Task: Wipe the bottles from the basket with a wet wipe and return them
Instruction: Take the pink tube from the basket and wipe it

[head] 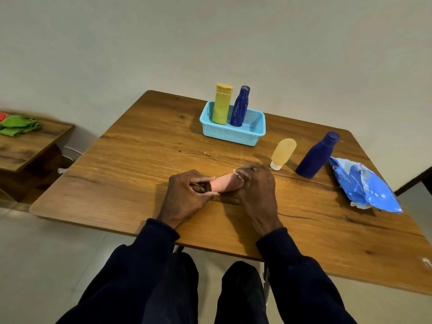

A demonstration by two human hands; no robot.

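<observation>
Bottles, five in all.
- Two stand upright in the light-blue basket, above centre of the frame: one yellow bottle at its left end and one dark-blue bottle just beside it, to the right. The basket's right half holds nothing else that shows.
- Two stand on the table, right of centre: a small amber bottle, cap down, and a second dark-blue bottle near it, further right.
- One pink bottle lies crosswise at centre frame, low over the tabletop, held at both ends.

Hands, two.
- Left hand: fingers and thumb curled round the bottle's dark left end.
- Right hand: fingers closed over the bottle's right end. A white edge of wet wipe shows under the fingertips; the rest is hidden.
- Both ends of the bottle are covered; only the pink middle is visible.

Others.
- One blue wipes pack, crumpled, lies at the right edge of the table, just right of the loose dark-blue bottle.
- One low side table at the left edge of the frame carries a green cloth.
- Dark sleeves and knees fill the bottom of the frame.
</observation>
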